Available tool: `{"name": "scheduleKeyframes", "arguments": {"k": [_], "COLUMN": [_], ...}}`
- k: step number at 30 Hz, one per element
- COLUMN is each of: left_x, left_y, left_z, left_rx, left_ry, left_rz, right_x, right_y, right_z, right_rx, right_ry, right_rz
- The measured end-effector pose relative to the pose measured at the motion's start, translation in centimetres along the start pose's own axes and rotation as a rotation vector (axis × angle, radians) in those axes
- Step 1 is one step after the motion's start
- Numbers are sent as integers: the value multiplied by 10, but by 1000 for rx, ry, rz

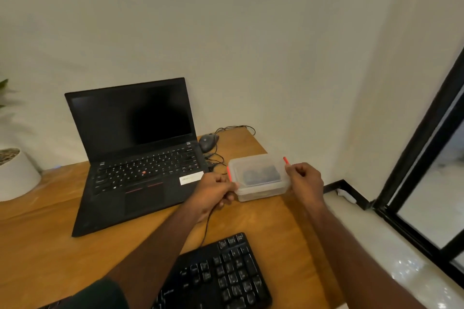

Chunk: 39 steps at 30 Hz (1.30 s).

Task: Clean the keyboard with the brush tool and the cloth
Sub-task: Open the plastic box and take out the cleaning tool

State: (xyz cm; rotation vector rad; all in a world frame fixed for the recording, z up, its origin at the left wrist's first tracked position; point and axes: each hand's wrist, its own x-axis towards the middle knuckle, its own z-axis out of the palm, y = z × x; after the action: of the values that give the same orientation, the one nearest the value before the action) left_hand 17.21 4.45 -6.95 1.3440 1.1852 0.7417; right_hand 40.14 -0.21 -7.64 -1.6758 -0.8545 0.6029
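step: unclipping the lidded plastic box (259, 178) | both hands' fingers (227, 187) pinching its red clips | black keyboard (221, 278) waiting near me on bench (75, 246) | next: probably lifting lid, grabbing brush and cloth

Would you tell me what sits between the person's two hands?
In the head view, a clear lidded plastic box with red clips sits between the left hand and right hand; both grip its ends.

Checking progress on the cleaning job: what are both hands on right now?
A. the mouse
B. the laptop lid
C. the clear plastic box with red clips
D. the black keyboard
C: the left hand and right hand sit at opposite ends of the clear plastic box, by its red clips.
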Motion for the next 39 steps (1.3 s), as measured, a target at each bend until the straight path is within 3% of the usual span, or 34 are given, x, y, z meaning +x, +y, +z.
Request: {"name": "scheduleKeyframes", "arguments": {"k": [7, 19, 28, 32, 36, 39], "left_x": [-43, -54, -55, -56, -55, -55], "left_y": [-9, -12, -9, -6, -5, -7], "left_z": [-30, -34, -35, -34, -33, -35], "left_rx": [40, 6, 19, -8, -18, -35], "left_ry": [47, 144, 143, 143, 150, 153], "left_rz": [-62, -61, -74, -87, -100, -103], "right_x": [-33, -52, -45, -51, -60, -61], "right_y": [7, -9, 3, 0, -8, -5], "right_z": [6, 15, 14, 11, 17, 25], "right_rx": [-170, -335, -400, -420, -433, -588], "right_ry": [-153, -198, -159, -24, -266, -392], "right_rz": [-39, -113, -73, -208, -481, -493]}}
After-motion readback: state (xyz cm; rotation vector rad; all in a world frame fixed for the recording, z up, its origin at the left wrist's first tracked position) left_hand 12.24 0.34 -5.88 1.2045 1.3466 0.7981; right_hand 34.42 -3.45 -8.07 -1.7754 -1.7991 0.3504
